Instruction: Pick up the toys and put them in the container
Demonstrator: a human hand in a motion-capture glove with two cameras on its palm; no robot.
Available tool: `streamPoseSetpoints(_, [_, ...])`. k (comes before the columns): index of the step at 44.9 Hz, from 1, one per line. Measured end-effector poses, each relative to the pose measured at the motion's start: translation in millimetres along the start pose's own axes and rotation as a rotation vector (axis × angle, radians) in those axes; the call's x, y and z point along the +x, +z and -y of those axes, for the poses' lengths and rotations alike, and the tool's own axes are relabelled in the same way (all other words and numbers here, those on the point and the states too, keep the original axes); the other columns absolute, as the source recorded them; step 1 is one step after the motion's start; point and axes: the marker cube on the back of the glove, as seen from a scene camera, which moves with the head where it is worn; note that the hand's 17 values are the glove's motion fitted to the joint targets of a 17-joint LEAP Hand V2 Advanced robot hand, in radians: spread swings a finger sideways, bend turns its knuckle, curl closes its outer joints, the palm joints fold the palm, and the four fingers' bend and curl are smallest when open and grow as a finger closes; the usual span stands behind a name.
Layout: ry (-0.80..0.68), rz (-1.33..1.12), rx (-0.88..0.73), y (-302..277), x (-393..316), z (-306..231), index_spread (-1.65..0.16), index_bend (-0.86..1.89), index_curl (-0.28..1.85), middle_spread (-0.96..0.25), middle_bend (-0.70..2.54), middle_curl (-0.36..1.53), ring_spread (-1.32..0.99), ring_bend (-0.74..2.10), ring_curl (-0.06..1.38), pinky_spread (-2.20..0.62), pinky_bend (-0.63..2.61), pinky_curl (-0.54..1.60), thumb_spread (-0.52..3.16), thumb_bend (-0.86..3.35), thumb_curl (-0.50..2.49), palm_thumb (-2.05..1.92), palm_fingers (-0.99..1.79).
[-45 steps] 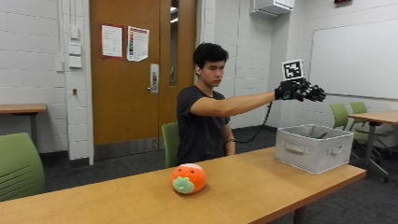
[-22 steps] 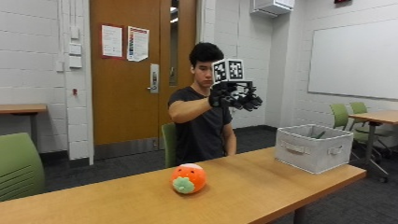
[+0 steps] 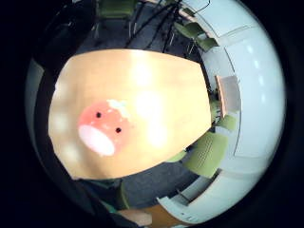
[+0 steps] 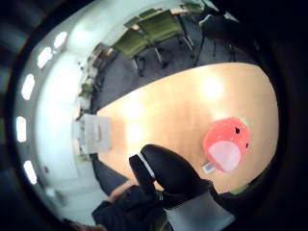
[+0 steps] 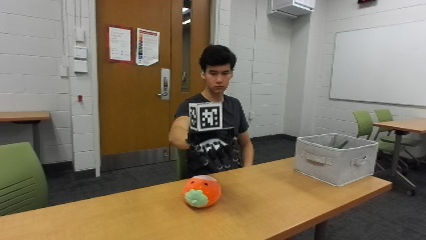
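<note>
Currently, the round orange plush toy (image 5: pixel 202 191) with a pale green patch on its front is seen standing on the light wooden table (image 5: pixel 279 200), near the middle of its length and a little closer to the person's side. From the palm views the same toy (image 3: pixel 103 127) is shown from above as a pink-orange ball with two small black eyes and a pale patch, and a small white label is seen beside it on the table (image 4: pixel 163 115). Nothing is touching the toy.

Above and just behind the toy, the black-gloved right hand (image 5: pixel 212 154) is held in the air with the palm turned down towards the table. The fingers (image 5: pixel 219 161) are seen hanging down, spread and relaxed, and nothing is held by them. In the thumb side palm view a black gloved finger (image 4: pixel 168 168) is seen stretched out over the table edge, apart from the toy (image 4: pixel 226 144).

Well apart from the toy, at the end of the table near the whiteboard, the light grey fabric container (image 5: pixel 335 157) with side handles is placed. A dark green object is seen sticking out of its top, but what it is cannot be told.

Behind the table the person is seated in a dark T-shirt. A green chair (image 5: pixel 20 177) is seen at the near end of the table, and more green chairs (image 5: pixel 373 125) are standing by another table further back.
</note>
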Motion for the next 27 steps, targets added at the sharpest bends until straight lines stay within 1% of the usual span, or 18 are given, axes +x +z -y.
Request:
streamPoseSetpoints(5, [-0.017,0.019,-0.045,37.4,17.2,5.5,-0.37,0.19,0.52,-0.16,0.4,0.48,-0.36,0.77,0.24,-0.13,0.75,0.29,1.02,-0.07,0.26,-0.08,0.16])
streamPoseSetpoints(19, [0.066,0.044,-0.188,125.1,32.8,-7.0,-0.38,0.21,0.52,-0.2,0.39,0.47,-0.39,0.65,0.21,-0.1,0.7,0.3,0.99,-0.07,0.23,-0.09,0.11])
streamPoseSetpoints(24, [0.074,0.06,-0.176,138.4,36.1,-16.2,-0.39,0.22,0.52,-0.21,0.38,0.46,-0.39,0.6,0.2,-0.07,0.7,0.3,0.99,-0.08,0.23,-0.09,0.13])
streamPoseSetpoints(26, [0.072,0.065,-0.164,139.7,36.4,-19.0,-0.4,0.29,0.54,-0.21,0.36,0.45,-0.4,0.56,0.18,-0.06,0.71,0.3,0.99,-0.07,0.22,-0.09,0.18])
streamPoseSetpoints(27, [0.07,0.066,-0.158,139.8,36.5,-20.0,-0.4,0.24,0.52,-0.21,0.36,0.46,-0.39,0.57,0.19,-0.06,0.7,0.29,0.99,-0.07,0.22,-0.09,0.15])
